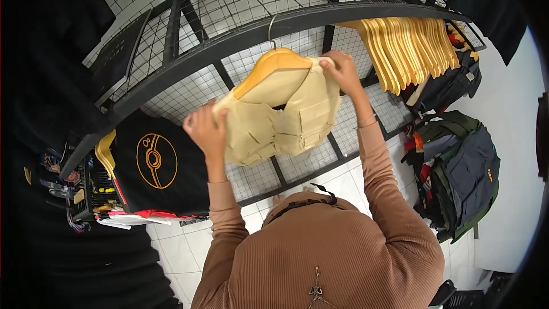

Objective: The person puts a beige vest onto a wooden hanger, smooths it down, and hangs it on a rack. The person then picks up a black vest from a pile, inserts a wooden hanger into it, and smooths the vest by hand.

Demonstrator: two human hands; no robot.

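Observation:
A cream vest with front pockets hangs from a wooden hanger, whose metal hook goes up to the black rail. My left hand is closed on the vest's left shoulder edge, with the thumb turned in toward the cloth. Higher up, my right hand pinches the other shoulder near the end of the hanger. Between my hands the vest is spread out, its front facing me. The left end of the hanger is covered by the cloth.
Several bare wooden hangers hang on the right of the rack. Below them stands a heap of dark jackets and bags. On the left hangs a black shirt with a yellow round print. Wire mesh backs the rack above white floor tiles.

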